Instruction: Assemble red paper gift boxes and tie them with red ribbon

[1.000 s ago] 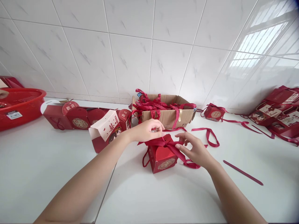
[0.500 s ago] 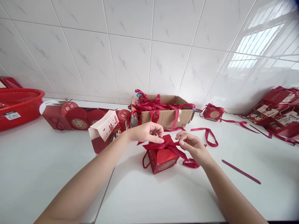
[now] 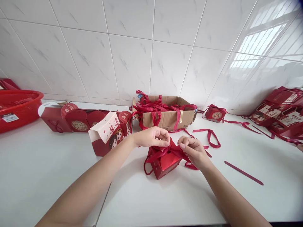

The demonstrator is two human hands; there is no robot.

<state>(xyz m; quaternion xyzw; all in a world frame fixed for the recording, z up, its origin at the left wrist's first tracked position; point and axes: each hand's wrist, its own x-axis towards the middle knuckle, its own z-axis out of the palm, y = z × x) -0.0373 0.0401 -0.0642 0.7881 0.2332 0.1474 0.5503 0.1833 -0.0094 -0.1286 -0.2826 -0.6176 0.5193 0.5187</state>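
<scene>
A small red gift box (image 3: 165, 165) stands on the white table in front of me, tilted slightly toward me. Across its top lies a dark red ribbon (image 3: 156, 155), gathered in a bow shape at the middle. My left hand (image 3: 155, 137) is closed at the bow's left side, thumb and forefinger pinching the ribbon. On the other side, my right hand (image 3: 194, 149) pinches the ribbon's right part between thumb and fingers. The box's back is partly hidden behind my left hand. A ribbon loop hangs down at the box's left.
Behind the box is a cardboard carton (image 3: 165, 123) full of ribbons. Open red boxes (image 3: 78, 121) stand left, beside a red plastic basket (image 3: 23, 107). A small tied box (image 3: 215, 113), loose ribbon strips (image 3: 243, 172) and a pile of boxes (image 3: 281, 113) lie right. Another person's fingers (image 3: 300, 147) show at the right edge.
The gift box has tipped a little toward me. My left hand has shifted slightly right, nearer my right hand. Another person's fingers have appeared at the right edge.
</scene>
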